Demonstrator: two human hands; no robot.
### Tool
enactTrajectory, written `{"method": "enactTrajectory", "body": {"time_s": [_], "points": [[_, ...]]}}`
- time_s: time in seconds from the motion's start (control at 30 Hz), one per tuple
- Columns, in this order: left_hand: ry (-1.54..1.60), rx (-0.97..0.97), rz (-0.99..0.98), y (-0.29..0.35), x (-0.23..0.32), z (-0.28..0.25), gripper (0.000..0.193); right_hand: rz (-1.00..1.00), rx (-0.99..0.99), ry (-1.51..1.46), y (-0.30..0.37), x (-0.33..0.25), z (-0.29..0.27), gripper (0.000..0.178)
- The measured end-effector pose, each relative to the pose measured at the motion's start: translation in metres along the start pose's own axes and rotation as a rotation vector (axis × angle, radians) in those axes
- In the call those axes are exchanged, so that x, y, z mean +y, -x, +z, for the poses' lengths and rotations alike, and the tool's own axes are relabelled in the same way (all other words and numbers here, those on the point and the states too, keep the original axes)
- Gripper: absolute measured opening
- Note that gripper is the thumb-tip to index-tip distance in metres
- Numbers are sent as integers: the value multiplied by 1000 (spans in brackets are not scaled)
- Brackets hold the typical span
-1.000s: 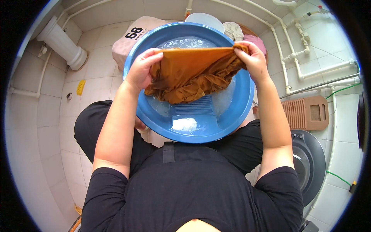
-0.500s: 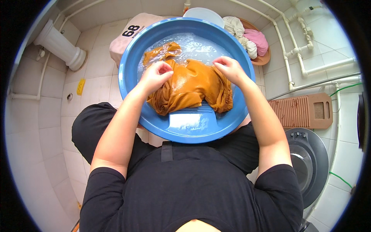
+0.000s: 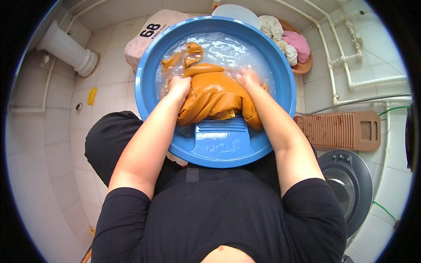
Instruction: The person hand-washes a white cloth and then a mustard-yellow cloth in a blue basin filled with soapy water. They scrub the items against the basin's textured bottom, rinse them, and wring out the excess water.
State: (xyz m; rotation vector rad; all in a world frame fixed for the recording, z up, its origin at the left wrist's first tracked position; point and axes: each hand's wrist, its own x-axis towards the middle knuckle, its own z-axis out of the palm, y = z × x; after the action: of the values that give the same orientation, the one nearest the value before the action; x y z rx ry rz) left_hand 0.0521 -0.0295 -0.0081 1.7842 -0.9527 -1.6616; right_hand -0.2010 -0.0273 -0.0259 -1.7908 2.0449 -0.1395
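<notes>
A wet mustard-brown garment [image 3: 215, 94] lies bunched in the blue washtub [image 3: 287, 94], half sunk in cloudy, sudsy water [image 3: 226, 48]. One folded end of it sticks up at the far left. The near part drapes over the tub's built-in ridged washboard [image 3: 222, 138]. My left hand [image 3: 179, 87] is closed on the garment's left side at the waterline. My right hand [image 3: 250, 79] is closed at its right side, with the fingertips dipped in the water and partly hidden. Both forearms reach over the near rim.
At right lie a brown washboard [image 3: 335, 130] and a dark grey basin [image 3: 346, 188]. Behind the tub stand a pale round lid or basin [image 3: 237, 15] and an orange-brown basin [image 3: 305, 66] of white and pink cloth. A pink cloth-covered thing [image 3: 136, 50] is behind left; pipes [image 3: 326, 57] line the right wall.
Both hands have gone down from above the garment to its sides at the water. The garment has flattened and narrowed, and its right gathered edge has sunk. The view has shifted slightly.
</notes>
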Motion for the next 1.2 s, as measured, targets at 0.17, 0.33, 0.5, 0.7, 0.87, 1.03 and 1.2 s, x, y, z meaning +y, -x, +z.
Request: {"method": "enactTrajectory", "body": {"time_s": [0.17,0.33,0.5,0.7,0.87,1.03,1.2], "points": [[540,-290,247,17,9,23,46,-310,-78,-931,14,-36,-1,35],[793,-427,130,28,17,18,51,-826,170,-780,91,-138,-32,14],[383,-317,366,63,5,13,40,-1066,251,-287,110,-153,-25,16],[962,-561,-166,59,12,44,37,-321,529,-392,47,-114,-21,34],[1465,-361,1011,30,-49,68,39,-796,330,-400,108,-157,-11,24],[894,-440,-85,43,8,31,39,-446,305,-560,49,-117,-13,27],[998,-419,100,42,19,24,43,-51,468,-329,-2,-5,-26,54]]}}
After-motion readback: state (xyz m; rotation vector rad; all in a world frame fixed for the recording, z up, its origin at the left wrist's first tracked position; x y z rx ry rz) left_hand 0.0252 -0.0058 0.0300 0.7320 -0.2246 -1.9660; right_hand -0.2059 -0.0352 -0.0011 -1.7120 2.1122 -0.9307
